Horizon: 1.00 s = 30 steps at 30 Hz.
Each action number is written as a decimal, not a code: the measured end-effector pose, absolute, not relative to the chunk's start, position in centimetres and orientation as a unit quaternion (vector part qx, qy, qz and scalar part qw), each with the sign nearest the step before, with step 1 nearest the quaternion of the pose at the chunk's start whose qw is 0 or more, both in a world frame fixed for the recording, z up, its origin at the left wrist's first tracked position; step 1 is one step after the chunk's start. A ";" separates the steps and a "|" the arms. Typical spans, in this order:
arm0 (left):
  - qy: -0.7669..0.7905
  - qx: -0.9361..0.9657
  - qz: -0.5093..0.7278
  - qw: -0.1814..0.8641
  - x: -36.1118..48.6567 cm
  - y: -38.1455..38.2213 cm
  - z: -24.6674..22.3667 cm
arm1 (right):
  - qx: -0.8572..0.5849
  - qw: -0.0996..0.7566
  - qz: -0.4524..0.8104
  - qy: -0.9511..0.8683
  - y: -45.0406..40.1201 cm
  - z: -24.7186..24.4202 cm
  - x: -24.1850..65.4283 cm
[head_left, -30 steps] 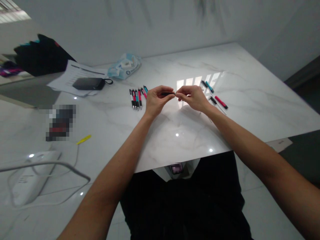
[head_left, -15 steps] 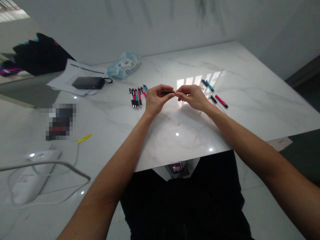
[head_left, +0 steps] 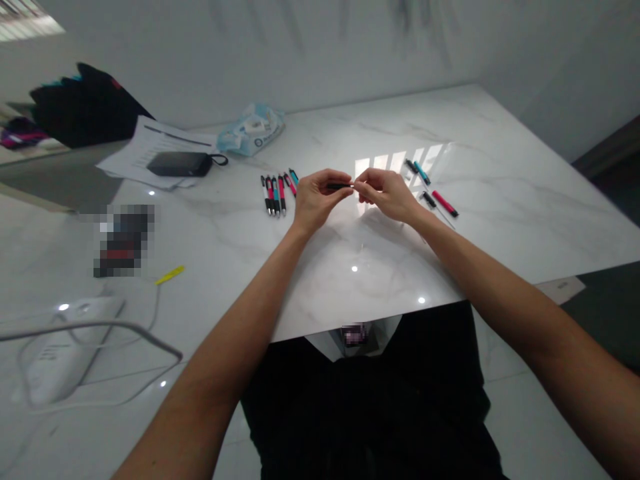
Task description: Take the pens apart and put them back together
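Note:
My left hand is closed round a black pen part, held level between thumb and fingers above the table. Against its right end my right hand pinches with thumb and forefinger; a thin, small piece shows between the fingertips, too small to make out. Left of my left hand, several pens in red, teal and white lie side by side, partly hidden by that hand. Beyond my right hand lie loose pen parts: a teal barrel, a red barrel, black pieces and a thin pale refill.
A blue and white wipes packet lies by the wall, near papers with a black strapped device on top. At left are a blurred-out dark object, a yellow tag and a white power strip with cables.
The thin piece between the hands shows slightly more now, with the right fingertips a little farther from the black part. Otherwise both hands stay in nearly the same place.

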<state>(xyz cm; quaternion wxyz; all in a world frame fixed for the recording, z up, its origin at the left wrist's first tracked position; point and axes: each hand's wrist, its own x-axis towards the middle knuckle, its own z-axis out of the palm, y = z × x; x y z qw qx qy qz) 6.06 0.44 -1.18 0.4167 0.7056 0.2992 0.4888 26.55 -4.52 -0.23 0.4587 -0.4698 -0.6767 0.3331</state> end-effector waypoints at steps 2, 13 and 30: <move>0.305 0.703 0.489 0.416 6.1 0.5 -1.2 | -0.468 0.476 0.332 -0.667 -4.5 -0.2 26.5; 0.322 0.685 0.490 0.433 6.3 0.5 -1.7 | -0.487 0.483 0.282 -0.671 -5.1 0.8 26.1; 0.298 0.699 0.492 0.425 6.4 -0.4 -0.8 | -0.461 0.440 0.370 -0.676 -4.8 0.3 26.2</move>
